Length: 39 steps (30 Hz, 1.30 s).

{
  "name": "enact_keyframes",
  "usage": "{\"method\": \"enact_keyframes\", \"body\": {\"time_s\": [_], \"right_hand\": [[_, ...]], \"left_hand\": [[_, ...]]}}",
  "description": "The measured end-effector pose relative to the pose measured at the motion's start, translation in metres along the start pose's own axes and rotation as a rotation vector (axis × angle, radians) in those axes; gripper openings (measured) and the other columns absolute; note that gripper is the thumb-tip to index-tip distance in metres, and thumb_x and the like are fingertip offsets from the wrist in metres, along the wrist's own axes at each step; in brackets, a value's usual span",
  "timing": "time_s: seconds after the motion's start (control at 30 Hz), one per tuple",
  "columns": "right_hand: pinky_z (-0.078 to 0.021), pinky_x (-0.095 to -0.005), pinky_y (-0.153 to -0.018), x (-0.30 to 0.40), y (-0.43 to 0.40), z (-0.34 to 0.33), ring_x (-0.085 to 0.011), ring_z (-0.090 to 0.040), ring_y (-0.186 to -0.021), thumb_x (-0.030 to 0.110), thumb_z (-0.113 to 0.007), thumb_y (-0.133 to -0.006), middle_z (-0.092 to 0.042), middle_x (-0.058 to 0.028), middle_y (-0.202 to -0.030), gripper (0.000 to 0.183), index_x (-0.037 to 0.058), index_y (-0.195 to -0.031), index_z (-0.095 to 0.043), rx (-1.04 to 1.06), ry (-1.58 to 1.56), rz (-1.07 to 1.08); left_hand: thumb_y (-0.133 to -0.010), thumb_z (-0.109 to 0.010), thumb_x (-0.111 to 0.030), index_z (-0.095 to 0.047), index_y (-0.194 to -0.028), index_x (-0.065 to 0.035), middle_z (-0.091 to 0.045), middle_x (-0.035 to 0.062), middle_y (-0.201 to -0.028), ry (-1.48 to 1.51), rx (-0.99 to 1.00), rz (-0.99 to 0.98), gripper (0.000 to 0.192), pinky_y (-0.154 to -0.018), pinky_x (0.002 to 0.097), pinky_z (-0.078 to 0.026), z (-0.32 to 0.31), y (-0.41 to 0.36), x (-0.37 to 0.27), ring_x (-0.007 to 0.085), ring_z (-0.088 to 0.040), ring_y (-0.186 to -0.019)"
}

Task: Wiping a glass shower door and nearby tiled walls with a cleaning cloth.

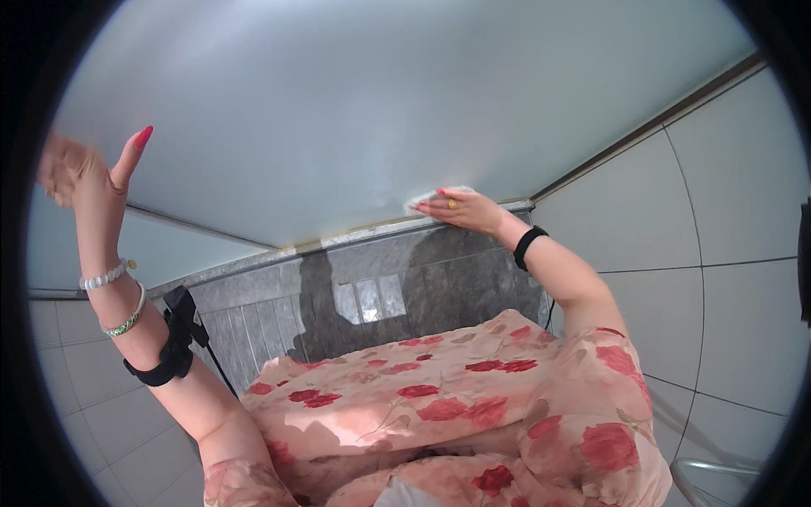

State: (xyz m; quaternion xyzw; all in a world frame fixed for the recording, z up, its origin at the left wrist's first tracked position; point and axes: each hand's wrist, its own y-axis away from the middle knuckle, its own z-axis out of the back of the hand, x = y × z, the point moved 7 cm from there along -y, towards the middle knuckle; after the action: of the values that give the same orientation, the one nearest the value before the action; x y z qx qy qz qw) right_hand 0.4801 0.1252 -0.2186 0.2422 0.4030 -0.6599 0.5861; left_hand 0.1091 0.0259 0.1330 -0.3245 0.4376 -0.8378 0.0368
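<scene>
My right hand [466,210] holds a whitish cloth [416,201] flat against the lower part of a frosted glass panel [329,114], just above the ledge at its base. Its fingers point left over the cloth, covering much of it. On the far left, my left hand [79,168] is raised beside the edge strip of the panel, thumb stretched away from the fingers. Those fingers are blurred, and nothing shows in them. Whether they touch the glass is unclear.
A pale stone ledge [342,237] runs under the glass, above grey tiled flooring [266,329]. Light wall tiles [640,222] meet the panel at right along a dark strip [646,123]. A curved metal tube [716,468] stands low at right. A black device [182,310] is strapped to my left forearm.
</scene>
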Motion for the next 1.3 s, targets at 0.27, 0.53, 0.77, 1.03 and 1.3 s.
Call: {"method": "enact_keyframes", "body": {"time_s": [0.27,0.53,0.77,1.03,1.3], "right_hand": [[-0.0009,-0.0366,-0.115,-0.026,0.051,-0.008,-0.0047,-0.008,-0.138,0.033,-0.041,-0.088,-0.005,0.0138,-0.151,0.065,0.0224,-0.145,-0.011,0.397,0.158,0.212],[-0.0063,-0.0482,-0.111,-0.259,-0.003,0.138,-0.0312,-0.019,-0.136,0.024,-0.045,-0.085,-0.029,-0.0123,-0.145,0.061,0.0067,-0.141,-0.027,-0.581,-0.042,-0.830],[-0.0074,-0.0476,-0.110,-0.245,0.102,0.081,-0.0374,-0.011,-0.137,0.027,-0.041,-0.089,-0.014,-0.0222,-0.147,0.063,-0.0032,-0.140,-0.017,-0.780,-0.294,-1.310],[-0.0021,-0.0437,-0.111,-0.124,0.130,0.000,-0.0371,0.000,-0.138,0.034,-0.034,-0.095,0.001,-0.0256,-0.148,0.069,-0.0075,-0.140,-0.001,-0.503,-0.598,-1.875],[-0.0073,-0.0397,-0.112,-0.262,0.027,0.130,-0.0278,-0.004,-0.140,0.027,-0.030,-0.098,-0.009,-0.0137,-0.150,0.053,0.0005,-0.142,-0.017,-0.709,-0.299,-1.344]], "left_hand": [[-0.074,-0.055,-0.067,0.017,-0.141,-0.0038,0.017,0.0283,-0.145,0.244,-0.171,-0.051,0.117,-0.107,0.0490,0.011,0.022,-0.006,-0.044,0.0368,0.021,-0.135],[-0.071,-0.059,-0.065,0.010,-0.142,-0.0016,0.019,0.0256,-0.144,0.272,-0.116,-0.024,0.117,-0.107,0.0484,0.009,0.029,-0.001,-0.023,0.0319,0.025,-0.133],[-0.073,-0.058,-0.064,0.003,-0.143,-0.0029,0.004,0.0235,-0.145,0.271,-0.138,-0.008,0.110,-0.107,0.0460,-0.001,0.021,0.001,-0.022,0.0312,0.007,-0.134],[-0.069,-0.062,-0.063,0.009,-0.144,-0.0074,0.011,0.0216,-0.148,0.290,-0.139,0.033,0.117,-0.108,0.0512,0.007,0.032,-0.005,-0.032,0.0354,0.016,-0.136],[-0.062,-0.055,-0.074,0.004,-0.144,-0.0044,0.012,0.0231,-0.148,0.262,-0.199,0.059,0.123,-0.106,0.0527,0.011,0.039,-0.006,-0.036,0.0355,0.019,-0.136]]}}
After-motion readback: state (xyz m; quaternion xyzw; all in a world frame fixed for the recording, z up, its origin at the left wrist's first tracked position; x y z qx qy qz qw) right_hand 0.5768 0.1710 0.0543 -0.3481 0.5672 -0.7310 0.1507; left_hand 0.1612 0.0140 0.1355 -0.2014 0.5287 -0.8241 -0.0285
